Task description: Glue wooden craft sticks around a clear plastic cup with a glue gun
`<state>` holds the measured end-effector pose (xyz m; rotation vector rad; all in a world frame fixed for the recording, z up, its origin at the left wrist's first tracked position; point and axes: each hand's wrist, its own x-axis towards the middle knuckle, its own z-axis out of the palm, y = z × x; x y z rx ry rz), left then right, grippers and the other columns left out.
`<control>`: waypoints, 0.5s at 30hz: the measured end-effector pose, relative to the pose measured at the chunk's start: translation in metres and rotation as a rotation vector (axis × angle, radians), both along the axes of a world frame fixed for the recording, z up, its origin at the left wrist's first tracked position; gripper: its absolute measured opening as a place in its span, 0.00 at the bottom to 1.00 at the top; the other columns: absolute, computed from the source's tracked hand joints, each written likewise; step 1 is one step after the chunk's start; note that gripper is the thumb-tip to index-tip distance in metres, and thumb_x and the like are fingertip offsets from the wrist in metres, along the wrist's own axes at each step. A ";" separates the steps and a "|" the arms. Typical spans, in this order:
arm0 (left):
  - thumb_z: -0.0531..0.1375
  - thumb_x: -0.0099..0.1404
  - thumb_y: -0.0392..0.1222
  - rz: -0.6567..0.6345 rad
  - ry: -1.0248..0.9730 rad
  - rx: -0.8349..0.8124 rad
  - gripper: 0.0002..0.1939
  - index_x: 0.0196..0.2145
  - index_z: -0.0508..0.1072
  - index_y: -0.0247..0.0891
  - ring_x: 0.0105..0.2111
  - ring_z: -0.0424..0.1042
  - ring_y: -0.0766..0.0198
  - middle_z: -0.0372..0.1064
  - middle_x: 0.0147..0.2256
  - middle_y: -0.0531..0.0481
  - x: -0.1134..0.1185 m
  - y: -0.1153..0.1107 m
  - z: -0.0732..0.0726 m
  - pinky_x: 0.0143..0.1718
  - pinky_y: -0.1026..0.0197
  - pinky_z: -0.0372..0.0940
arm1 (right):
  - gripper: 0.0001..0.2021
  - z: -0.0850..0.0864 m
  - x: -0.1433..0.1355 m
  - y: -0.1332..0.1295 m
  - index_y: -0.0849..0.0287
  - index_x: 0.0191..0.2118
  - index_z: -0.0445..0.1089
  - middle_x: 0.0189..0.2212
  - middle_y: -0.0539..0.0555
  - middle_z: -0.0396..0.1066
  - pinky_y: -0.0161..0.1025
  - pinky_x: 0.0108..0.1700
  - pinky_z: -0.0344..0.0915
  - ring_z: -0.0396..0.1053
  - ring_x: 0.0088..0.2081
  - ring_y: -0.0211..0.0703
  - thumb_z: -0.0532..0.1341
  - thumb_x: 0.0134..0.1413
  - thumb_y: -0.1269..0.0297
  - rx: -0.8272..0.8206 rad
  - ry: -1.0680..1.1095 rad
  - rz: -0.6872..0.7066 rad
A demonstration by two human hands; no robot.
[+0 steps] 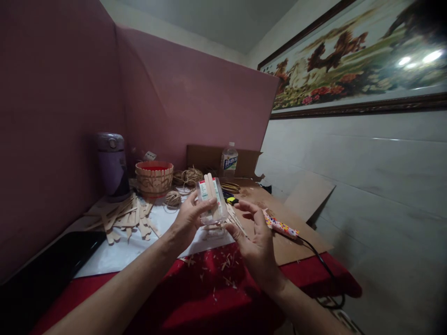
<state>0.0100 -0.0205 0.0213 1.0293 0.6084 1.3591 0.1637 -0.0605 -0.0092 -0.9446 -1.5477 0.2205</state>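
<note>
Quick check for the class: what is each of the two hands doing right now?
Left hand: closed on a clear plastic box, thumb over wooden sticks.
Right hand: open, fingers curved, nothing visibly held.

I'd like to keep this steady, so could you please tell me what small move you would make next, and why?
I would probably bring the right hand in to steady the clear plastic box: the left hand holds it alone, its thumb pinning two wooden sticks against it, while the right hand seems empty, open and close by.
</note>
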 end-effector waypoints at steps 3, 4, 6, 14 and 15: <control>0.71 0.47 0.44 0.006 0.016 0.035 0.29 0.47 0.70 0.36 0.36 0.73 0.58 0.73 0.40 0.44 0.000 0.001 0.000 0.34 0.58 0.69 | 0.18 0.003 -0.002 0.000 0.54 0.50 0.63 0.48 0.57 0.67 0.52 0.53 0.60 0.64 0.51 0.52 0.64 0.55 0.61 0.055 -0.096 -0.016; 0.71 0.47 0.44 0.006 0.020 0.053 0.30 0.47 0.70 0.36 0.36 0.73 0.57 0.73 0.40 0.43 0.001 0.001 -0.001 0.35 0.57 0.69 | 0.19 0.005 -0.003 0.001 0.54 0.51 0.63 0.48 0.57 0.67 0.51 0.53 0.60 0.64 0.51 0.52 0.64 0.54 0.62 0.076 -0.123 -0.023; 0.71 0.48 0.44 0.006 0.024 0.087 0.30 0.49 0.69 0.37 0.38 0.73 0.56 0.73 0.41 0.43 0.002 0.001 -0.002 0.37 0.57 0.69 | 0.19 0.007 -0.005 0.001 0.54 0.50 0.62 0.48 0.57 0.67 0.51 0.52 0.60 0.63 0.50 0.52 0.65 0.54 0.63 0.126 -0.159 -0.045; 0.70 0.49 0.43 0.000 0.056 0.128 0.30 0.50 0.67 0.37 0.40 0.71 0.56 0.71 0.43 0.43 0.003 -0.002 -0.001 0.38 0.58 0.67 | 0.03 0.010 -0.006 0.000 0.55 0.39 0.67 0.39 0.55 0.67 0.48 0.48 0.60 0.64 0.45 0.49 0.57 0.60 0.68 0.274 -0.218 -0.104; 0.70 0.49 0.44 -0.003 0.055 0.131 0.30 0.49 0.67 0.37 0.40 0.71 0.56 0.71 0.43 0.43 0.003 -0.002 -0.001 0.38 0.58 0.67 | 0.03 0.012 -0.006 0.000 0.55 0.39 0.67 0.39 0.55 0.67 0.48 0.47 0.60 0.64 0.45 0.50 0.57 0.60 0.68 0.266 -0.234 -0.108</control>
